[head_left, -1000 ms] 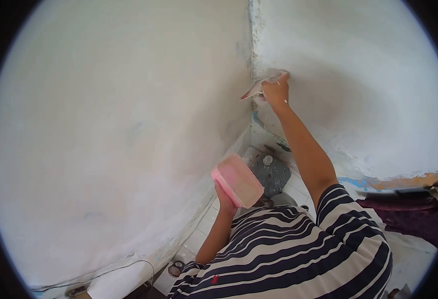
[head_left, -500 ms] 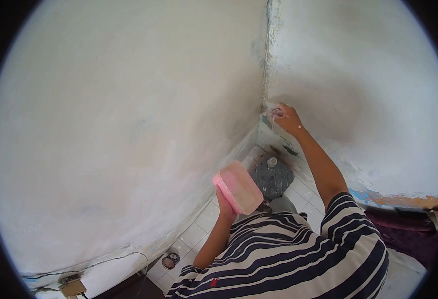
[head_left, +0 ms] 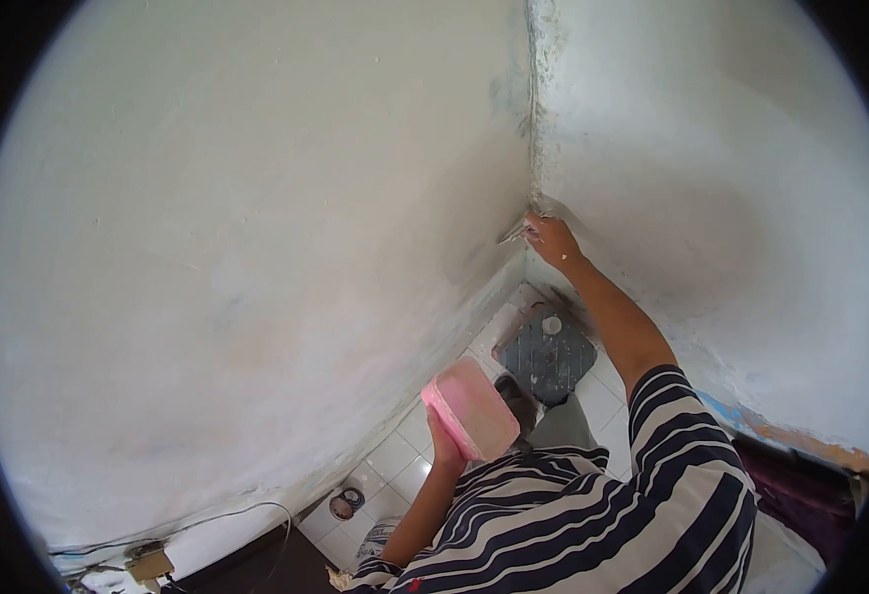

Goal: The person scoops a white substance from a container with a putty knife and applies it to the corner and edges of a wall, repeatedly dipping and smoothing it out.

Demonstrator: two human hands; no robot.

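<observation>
My left hand [head_left: 444,443] grips a pink plastic tub [head_left: 472,404] by its left side, low in front of my body. The tub's inside has a pale coating. Up at the wall corner, my right hand [head_left: 551,241] is closed around a thin, flat putty knife [head_left: 511,235], its handle mostly hidden in my fingers. The blade lies at the left wall [head_left: 306,198] beside the corner. White smears show on my fingers and wrist. Rough, patchy plaster runs up the corner seam [head_left: 532,119].
Below the corner stands a grey stool [head_left: 545,361] with a small white round thing [head_left: 551,325] on it. A tape-like roll [head_left: 346,503] lies on the white floor tiles [head_left: 392,456]. A cable and brown socket box [head_left: 147,564] are lower left; purple cloth [head_left: 801,495] is lower right.
My right hand has shifted slightly left and down, and the knife now points onto the left wall. The tub sits lower in view, and the camera view has shifted a little.
</observation>
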